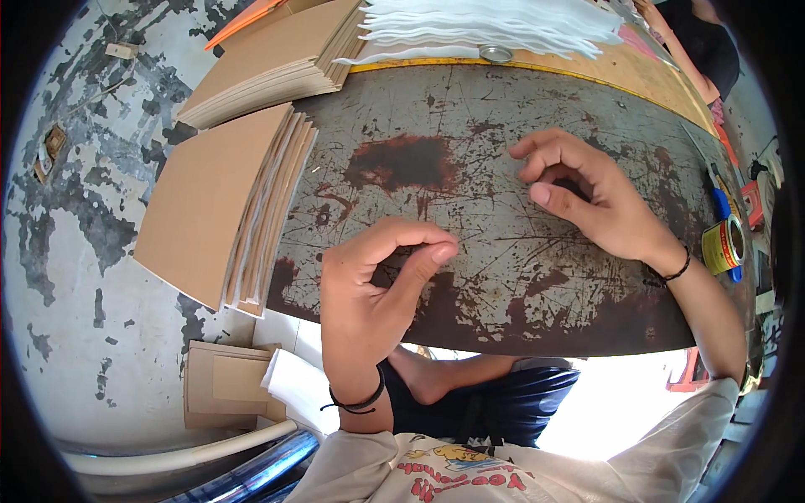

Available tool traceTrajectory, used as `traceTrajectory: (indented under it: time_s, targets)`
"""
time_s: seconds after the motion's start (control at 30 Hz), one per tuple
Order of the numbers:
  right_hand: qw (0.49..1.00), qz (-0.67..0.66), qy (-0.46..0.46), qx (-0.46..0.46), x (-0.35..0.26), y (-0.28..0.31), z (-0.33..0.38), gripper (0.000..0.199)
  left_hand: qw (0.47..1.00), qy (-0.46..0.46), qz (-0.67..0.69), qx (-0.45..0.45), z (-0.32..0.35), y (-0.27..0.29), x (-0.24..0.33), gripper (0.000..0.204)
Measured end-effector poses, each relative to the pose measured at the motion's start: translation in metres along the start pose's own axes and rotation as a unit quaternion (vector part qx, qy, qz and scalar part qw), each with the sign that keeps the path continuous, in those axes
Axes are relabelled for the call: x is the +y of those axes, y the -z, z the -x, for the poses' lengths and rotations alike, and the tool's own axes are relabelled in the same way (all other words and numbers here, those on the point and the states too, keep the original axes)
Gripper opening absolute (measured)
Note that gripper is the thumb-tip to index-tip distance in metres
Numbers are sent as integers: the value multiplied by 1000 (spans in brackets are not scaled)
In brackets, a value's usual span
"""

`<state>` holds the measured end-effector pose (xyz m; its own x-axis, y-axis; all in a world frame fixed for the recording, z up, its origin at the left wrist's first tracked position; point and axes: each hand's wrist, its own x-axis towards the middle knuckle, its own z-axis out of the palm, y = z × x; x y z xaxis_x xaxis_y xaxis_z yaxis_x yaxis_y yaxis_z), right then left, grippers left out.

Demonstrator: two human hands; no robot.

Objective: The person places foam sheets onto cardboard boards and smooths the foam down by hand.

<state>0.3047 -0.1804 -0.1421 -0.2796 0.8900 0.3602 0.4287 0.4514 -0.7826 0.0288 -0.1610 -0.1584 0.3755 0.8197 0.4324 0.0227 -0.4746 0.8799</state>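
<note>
My left hand (369, 285) hangs over the near part of a worn, scratched metal tabletop (495, 293). Its thumb tip meets the curled fingertips, and nothing shows between them. Farther right, my right hand (591, 197) hovers above the same surface with bent fingers, the thumb apart from them and nothing in its grasp. Left of my hands, a stack of brown cardboard sheets (214, 197) with greyish layers at its edge lies at the table's left side. An opened small yellow-green tin (723, 245) stands beyond my right wrist.
More cardboard (277, 54) is piled at the far left, beside wavy white foam sheets (490, 25). A round metal lid (495, 54) lies by the yellow edge strip. A blue-handled tool (721, 204) is near the right edge. Another person (704, 42) is at the far right.
</note>
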Motion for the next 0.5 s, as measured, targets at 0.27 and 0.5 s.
traceTrajectory:
  time_s: [0.27,0.5]
  targets:
    - [995,31,-83,-48,-9,2,-9,19,998,50,-19,-14,4,5,10,14]
    - [991,128,25,8,-6,13,-3,22,997,53,-3,-46,-8,-4,6,25]
